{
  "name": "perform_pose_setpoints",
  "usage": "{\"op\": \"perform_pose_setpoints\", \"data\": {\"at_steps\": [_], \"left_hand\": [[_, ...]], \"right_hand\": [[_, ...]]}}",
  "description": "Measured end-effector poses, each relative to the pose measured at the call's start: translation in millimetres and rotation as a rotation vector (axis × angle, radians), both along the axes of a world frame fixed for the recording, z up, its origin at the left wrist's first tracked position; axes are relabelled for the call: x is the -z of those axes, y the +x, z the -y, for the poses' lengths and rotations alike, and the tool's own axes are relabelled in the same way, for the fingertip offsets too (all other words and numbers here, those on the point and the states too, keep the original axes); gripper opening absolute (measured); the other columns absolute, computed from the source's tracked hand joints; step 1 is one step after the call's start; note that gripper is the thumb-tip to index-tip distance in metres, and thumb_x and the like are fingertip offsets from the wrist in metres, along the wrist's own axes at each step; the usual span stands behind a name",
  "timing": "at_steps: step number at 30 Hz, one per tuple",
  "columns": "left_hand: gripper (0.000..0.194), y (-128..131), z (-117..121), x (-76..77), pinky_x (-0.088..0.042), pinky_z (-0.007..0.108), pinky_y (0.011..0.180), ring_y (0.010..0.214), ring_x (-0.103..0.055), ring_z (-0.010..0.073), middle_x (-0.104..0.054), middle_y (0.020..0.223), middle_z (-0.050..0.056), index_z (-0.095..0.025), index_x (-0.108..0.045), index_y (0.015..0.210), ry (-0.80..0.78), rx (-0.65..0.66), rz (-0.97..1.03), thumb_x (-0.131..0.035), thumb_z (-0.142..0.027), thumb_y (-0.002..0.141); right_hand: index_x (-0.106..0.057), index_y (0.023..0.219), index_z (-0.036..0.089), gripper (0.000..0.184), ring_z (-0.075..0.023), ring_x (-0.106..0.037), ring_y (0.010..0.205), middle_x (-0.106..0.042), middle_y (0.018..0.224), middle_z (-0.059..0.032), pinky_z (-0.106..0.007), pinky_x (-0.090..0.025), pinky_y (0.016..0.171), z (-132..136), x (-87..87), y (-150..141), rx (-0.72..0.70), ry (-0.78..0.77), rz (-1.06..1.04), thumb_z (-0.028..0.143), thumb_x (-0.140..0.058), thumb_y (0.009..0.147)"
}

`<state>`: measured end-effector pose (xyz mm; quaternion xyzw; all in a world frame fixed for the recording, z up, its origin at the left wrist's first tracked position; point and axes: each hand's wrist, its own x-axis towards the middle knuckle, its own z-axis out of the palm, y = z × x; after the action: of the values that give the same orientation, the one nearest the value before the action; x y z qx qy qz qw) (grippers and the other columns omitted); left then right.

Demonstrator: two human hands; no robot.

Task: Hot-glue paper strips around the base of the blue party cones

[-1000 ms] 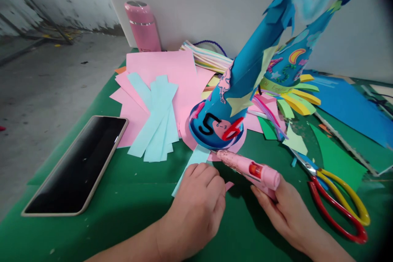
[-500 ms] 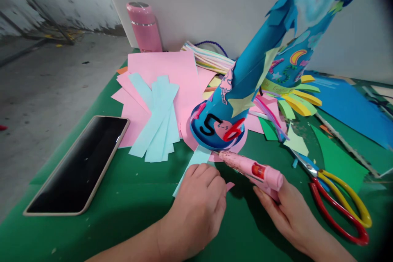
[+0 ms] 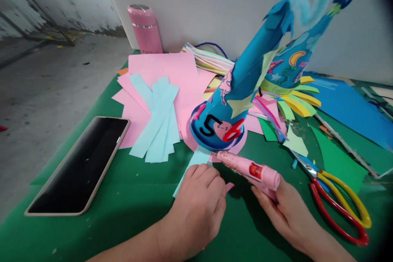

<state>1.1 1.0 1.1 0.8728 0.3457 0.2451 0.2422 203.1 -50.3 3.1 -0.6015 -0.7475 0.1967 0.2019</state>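
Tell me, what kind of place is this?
Probably a craft workspace: there's a pink glue gun in the right hand, red-and-yellow scissors, and a pile of pale blue paper strips.

The hot-glue gun (image 3: 239,166) looked smooth, plastic and mottled near its tip. Matt paper formed the light blue strips (image 3: 159,116) and blue cone hat (image 3: 244,75). Scissors (image 3: 312,171) paired shiny metal blades with glossy plastic handles.

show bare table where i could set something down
Mostly bare green table lies between the phone and left hand, below the pale strips; a smaller patch separates left from right hand. Paper and pipe cleaners crowd behind and beside the nearer cone.
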Motion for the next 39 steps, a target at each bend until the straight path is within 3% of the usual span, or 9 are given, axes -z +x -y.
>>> {"op": "perform_pose_setpoints", "data": {"at_steps": [6,39], "left_hand": [[0.025,0.9,0.5,0.5,-0.036,0.034,0.060,0.064,-0.042,0.0163,-0.050,0.067,0.005,-0.015,-0.047,0.064,0.000,0.006,0.017,-0.032,-0.016,0.085],[0.020,-2.2,0.1,-0.7,-0.036,0.036,0.063,0.068,-0.044,0.0177,-0.050,0.070,0.005,-0.015,-0.051,0.070,-0.031,0.027,0.006,-0.035,-0.013,0.083]], "right_hand": [[-0.038,0.116,0.017,0.034,-0.0189,-0.058,0.086,-0.059,0.100,-0.0098,-0.028,-0.048,0.072,4.9,4.5,7.9,0.018,0.024,0.031,0.021,-0.045,0.082],[-0.038,0.116,0.018,0.037,-0.0181,-0.059,0.087,-0.059,0.102,-0.0095,-0.026,-0.049,0.073,11.9,5.1,16.1,0.063,0.008,0.005,0.021,-0.047,0.081]]}}
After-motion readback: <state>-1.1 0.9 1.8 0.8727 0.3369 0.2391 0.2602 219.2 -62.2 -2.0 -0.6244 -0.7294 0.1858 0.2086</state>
